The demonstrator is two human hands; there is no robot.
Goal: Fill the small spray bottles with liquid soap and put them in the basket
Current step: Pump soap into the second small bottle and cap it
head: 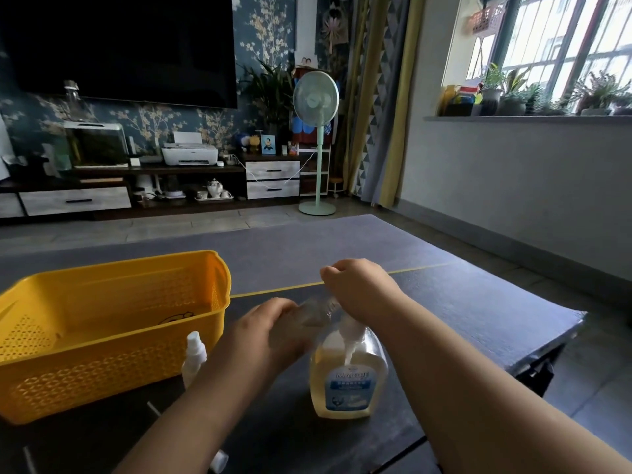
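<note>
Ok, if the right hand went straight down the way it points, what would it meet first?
The pump of the soap bottle, directly under the right hand. They look to be touching, though the hand hides the contact.

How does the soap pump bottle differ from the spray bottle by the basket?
Size: the soap pump bottle is wide and bigger; the small spray bottle is slim. Contents: the soap pump bottle shows yellowish liquid and a blue label; the small spray bottle looks whitish. Handling: the right hand sits on the soap pump bottle's pump; the small spray bottle is in neither hand. Both stand upright on the table.
</note>
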